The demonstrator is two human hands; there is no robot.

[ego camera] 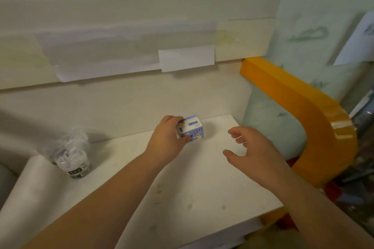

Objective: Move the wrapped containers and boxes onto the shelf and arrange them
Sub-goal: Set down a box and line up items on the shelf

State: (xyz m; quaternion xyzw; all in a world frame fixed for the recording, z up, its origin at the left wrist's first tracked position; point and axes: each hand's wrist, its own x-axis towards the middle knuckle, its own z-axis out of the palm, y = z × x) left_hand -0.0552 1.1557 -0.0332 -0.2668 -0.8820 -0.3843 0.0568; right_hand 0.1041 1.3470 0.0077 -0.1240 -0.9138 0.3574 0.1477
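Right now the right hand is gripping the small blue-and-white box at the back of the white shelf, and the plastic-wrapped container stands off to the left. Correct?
Not quite: the head view shows the left hand gripping the small blue-and-white box at the back of the white shelf. The right hand hovers open beside it, holding nothing. The plastic-wrapped container does stand off to the left.

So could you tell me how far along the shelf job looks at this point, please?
Done: one wrapped container already stands on the shelf, at its left. In hand: the left hand grips a small blue box near the back, setting it down or adjusting it, while the right hand hovers open beside it. Left: no other containers or boxes show in this view, so I can't tell how many remain.
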